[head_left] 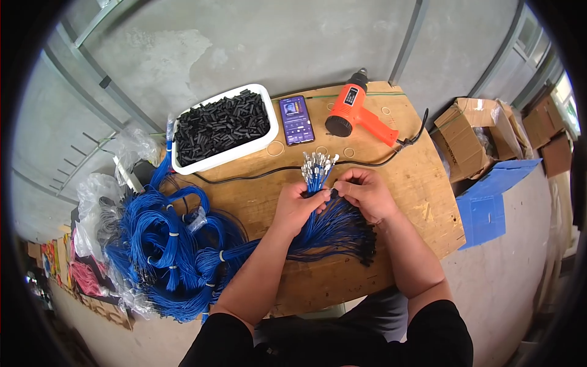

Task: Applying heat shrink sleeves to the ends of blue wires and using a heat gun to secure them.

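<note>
While both hands' grip clasps it, the blue wire bundle (318,183) points its metal tips away from the person.

Board (422,183) lies on the floor. Tray (269,131) sits at the board's far left, tubes (223,125) in it. Phone (296,119) just right of the tray, heat gun (358,113) right of the phone, its cord (257,175) running left in front of the tray. Wire bundle (318,171) at board centre, between left hand (298,208) and right hand (367,194). Wire coils (165,244) off the board's left edge, bags (101,196) beyond them. Boxes (474,137) right of the board.
</note>
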Available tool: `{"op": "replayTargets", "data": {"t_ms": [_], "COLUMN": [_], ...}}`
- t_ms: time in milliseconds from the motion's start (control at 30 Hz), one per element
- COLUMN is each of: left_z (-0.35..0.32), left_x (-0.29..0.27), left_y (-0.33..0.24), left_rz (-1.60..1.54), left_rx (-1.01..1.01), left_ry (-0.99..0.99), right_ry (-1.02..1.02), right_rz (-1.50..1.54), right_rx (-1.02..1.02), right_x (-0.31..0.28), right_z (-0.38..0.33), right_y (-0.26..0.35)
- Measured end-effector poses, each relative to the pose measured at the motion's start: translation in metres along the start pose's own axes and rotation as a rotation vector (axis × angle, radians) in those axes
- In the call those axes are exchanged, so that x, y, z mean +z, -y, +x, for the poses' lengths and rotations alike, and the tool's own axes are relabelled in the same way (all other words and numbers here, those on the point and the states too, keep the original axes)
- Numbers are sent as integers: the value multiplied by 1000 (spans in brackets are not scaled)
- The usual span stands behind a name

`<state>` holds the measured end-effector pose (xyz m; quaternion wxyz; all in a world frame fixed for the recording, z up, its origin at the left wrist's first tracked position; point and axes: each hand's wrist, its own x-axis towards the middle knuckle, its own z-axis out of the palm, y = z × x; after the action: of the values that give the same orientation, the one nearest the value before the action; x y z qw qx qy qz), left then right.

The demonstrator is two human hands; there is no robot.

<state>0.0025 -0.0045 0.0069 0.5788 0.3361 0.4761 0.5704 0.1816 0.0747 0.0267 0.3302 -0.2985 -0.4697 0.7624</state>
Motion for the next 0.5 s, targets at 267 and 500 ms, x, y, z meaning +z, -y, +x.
{"op": "replayTargets", "data": {"t_ms": [267, 500], "left_z": [0, 0], "left_x": [-2, -2], "left_y": [0, -1], "left_rz": [33, 29], "left_rx": [19, 26], "left_ry": [-21, -30], "right_ry": [-159, -156], "right_rz": [577, 509], "right_rx": [69, -4], "right_x": [-10, -26], "right_z": [7, 15], "right_y": [18, 2]}}
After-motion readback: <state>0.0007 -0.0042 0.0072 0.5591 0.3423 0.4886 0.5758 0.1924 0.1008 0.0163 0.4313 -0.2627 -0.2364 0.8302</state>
